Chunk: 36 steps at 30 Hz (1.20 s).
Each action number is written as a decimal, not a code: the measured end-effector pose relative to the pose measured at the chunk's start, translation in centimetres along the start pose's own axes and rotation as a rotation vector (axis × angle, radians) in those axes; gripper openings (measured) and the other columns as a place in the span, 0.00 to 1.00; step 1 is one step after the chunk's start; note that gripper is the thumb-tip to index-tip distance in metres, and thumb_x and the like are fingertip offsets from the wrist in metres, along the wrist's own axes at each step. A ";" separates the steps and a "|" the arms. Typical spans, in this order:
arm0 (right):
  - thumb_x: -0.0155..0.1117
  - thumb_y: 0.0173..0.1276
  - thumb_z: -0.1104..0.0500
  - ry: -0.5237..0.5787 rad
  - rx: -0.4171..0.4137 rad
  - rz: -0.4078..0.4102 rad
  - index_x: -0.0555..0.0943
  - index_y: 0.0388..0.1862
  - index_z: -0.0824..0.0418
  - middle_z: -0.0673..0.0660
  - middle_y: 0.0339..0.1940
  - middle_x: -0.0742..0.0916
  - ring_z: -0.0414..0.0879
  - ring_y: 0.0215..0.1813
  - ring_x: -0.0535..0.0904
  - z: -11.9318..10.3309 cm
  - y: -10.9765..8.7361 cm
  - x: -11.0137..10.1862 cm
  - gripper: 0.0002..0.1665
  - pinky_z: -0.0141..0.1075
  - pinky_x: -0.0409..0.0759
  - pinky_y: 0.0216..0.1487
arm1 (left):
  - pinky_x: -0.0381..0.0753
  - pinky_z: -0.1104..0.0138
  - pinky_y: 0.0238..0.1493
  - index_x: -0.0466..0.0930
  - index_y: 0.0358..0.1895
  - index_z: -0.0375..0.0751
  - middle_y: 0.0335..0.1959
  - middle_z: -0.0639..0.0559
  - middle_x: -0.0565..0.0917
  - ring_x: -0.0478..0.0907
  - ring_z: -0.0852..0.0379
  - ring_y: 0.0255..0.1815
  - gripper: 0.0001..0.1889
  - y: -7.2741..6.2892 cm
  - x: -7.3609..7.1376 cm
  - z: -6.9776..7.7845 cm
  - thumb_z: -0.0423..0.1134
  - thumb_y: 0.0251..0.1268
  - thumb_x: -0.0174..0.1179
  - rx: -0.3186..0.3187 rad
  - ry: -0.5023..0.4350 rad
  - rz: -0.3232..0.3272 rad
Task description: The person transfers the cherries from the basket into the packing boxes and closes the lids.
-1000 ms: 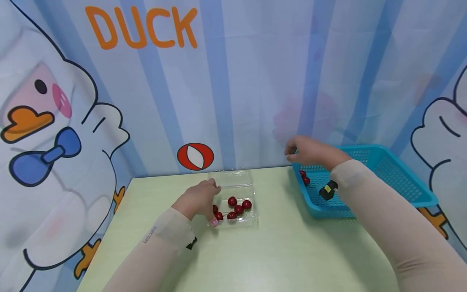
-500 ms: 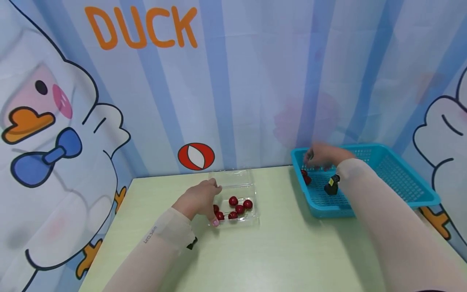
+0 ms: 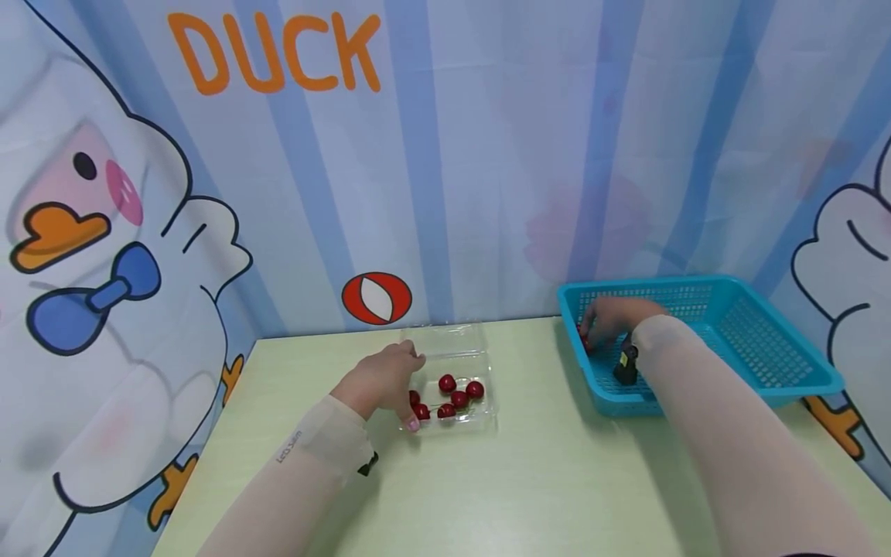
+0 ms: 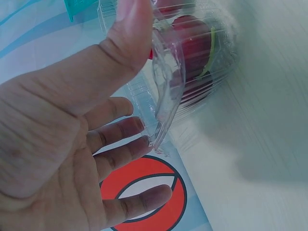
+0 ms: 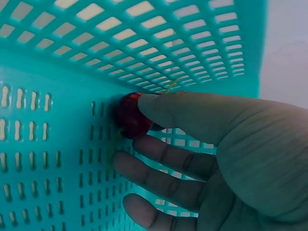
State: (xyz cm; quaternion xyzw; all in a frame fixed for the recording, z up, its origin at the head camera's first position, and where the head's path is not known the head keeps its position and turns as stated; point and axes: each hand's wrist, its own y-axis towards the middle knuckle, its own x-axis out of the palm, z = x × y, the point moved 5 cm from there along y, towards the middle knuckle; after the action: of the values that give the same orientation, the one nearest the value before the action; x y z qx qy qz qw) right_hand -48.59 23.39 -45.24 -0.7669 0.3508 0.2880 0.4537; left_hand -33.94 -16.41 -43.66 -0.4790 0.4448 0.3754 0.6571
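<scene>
In the head view my left hand (image 3: 381, 379) rests along the left side of a clear plastic box (image 3: 445, 339). The left wrist view has the thumb (image 4: 131, 36) against the box rim, the other fingers stretched out beside it. Several red cherries (image 3: 459, 399) lie in the box. My right hand (image 3: 618, 317) reaches down inside a turquoise basket (image 3: 786, 348), at its left end. Seen from the right wrist, its thumb and index finger pinch a dark red cherry (image 5: 129, 118) close to the basket floor and wall. Another cherry is mostly hidden behind the thumb.
The box's lid lies folded back toward the wall. A pale yellow table (image 3: 529, 480) carries both containers, the basket standing to the right of the box. Behind them hangs a striped cloth (image 3: 487, 155) with printed ducks.
My right hand has moved from above the basket's left rim rightward, then down into the basket. The left hand keeps its place at the box.
</scene>
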 end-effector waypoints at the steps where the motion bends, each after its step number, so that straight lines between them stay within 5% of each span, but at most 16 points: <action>1: 0.75 0.79 0.55 0.002 0.000 0.000 0.91 0.62 0.56 0.65 0.71 0.87 0.57 0.60 0.91 -0.1 0.0 0.1 0.16 0.42 0.91 0.39 | 0.89 0.46 0.72 0.72 0.88 0.48 0.78 0.44 0.78 0.76 0.45 0.76 0.62 0.0 0.0 0.0 0.51 0.45 0.95 -0.001 -0.001 0.000; 8: 0.76 0.77 0.58 0.016 -0.018 -0.001 0.92 0.48 0.56 0.58 0.53 0.92 0.52 0.51 0.91 -1.0 -0.5 0.7 0.05 0.44 0.91 0.42 | 0.89 0.46 0.72 0.72 0.88 0.49 0.79 0.44 0.77 0.75 0.45 0.77 0.62 0.0 0.1 -0.1 0.51 0.45 0.95 -0.006 -0.003 0.001; 14: 0.76 0.78 0.58 -0.005 -0.025 0.000 0.91 0.47 0.57 0.59 0.50 0.92 0.53 0.51 0.92 -1.4 -1.0 0.4 0.05 0.47 0.92 0.47 | 0.87 0.47 0.75 0.71 0.88 0.48 0.80 0.45 0.76 0.74 0.45 0.79 0.62 -0.1 -0.1 0.1 0.52 0.45 0.95 0.009 0.010 0.008; 17: 0.72 0.80 0.58 -0.022 -0.038 0.010 0.88 0.39 0.57 0.56 0.43 0.91 0.51 0.48 0.91 -1.8 -1.5 -0.3 0.06 0.45 0.90 0.45 | 0.87 0.47 0.75 0.71 0.88 0.48 0.80 0.44 0.76 0.74 0.45 0.79 0.62 -0.1 -0.1 0.1 0.52 0.45 0.95 0.010 0.014 0.008; 21: 0.63 0.81 0.62 -0.016 -0.082 0.032 0.77 0.26 0.54 0.50 0.26 0.80 0.45 0.31 0.76 -3.2 -2.8 -1.5 0.18 0.41 0.76 0.35 | 0.88 0.47 0.73 0.72 0.88 0.48 0.79 0.44 0.77 0.75 0.45 0.76 0.62 0.0 0.1 -0.1 0.53 0.45 0.95 0.000 0.011 0.000; 24: 0.59 0.79 0.64 -0.051 -0.138 0.087 0.79 0.25 0.54 0.49 0.22 0.77 0.43 0.26 0.64 -4.9 -3.9 -2.5 0.18 0.40 0.69 0.33 | 0.90 0.47 0.71 0.72 0.88 0.48 0.77 0.44 0.77 0.76 0.45 0.74 0.62 0.1 0.2 -0.1 0.52 0.45 0.95 -0.005 0.012 -0.007; 28: 0.60 0.79 0.62 -0.139 -0.172 0.198 0.88 0.35 0.58 0.54 0.27 0.85 0.45 0.28 0.71 -7.8 -5.3 -3.6 0.13 0.42 0.73 0.36 | 0.90 0.46 0.71 0.72 0.88 0.48 0.77 0.43 0.78 0.77 0.45 0.73 0.61 0.1 0.3 -0.1 0.52 0.46 0.95 -0.006 0.013 -0.006; 31: 0.64 0.82 0.58 -0.187 -0.184 0.251 0.90 0.46 0.60 0.58 0.40 0.90 0.48 0.37 0.80 -10.2 -6.0 -3.8 0.10 0.45 0.82 0.43 | 0.89 0.45 0.72 0.73 0.87 0.48 0.77 0.43 0.78 0.77 0.45 0.73 0.61 0.1 0.2 -0.1 0.52 0.45 0.95 -0.004 0.010 0.000; 36: 0.72 0.82 0.57 -0.249 -0.287 0.270 0.90 0.53 0.60 0.59 0.52 0.92 0.50 0.48 0.88 -14.4 -5.6 -2.0 0.09 0.47 0.91 0.52 | 0.89 0.45 0.72 0.73 0.87 0.48 0.77 0.43 0.79 0.78 0.45 0.73 0.62 0.2 0.0 0.0 0.51 0.44 0.95 0.002 0.008 0.011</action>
State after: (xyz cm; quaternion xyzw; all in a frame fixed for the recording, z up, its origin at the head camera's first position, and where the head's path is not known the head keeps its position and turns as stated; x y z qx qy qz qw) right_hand -43.47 12.93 -34.88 -0.7283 0.3469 0.4855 0.3370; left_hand -34.07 -16.33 -43.70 -0.4772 0.4505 0.3768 0.6537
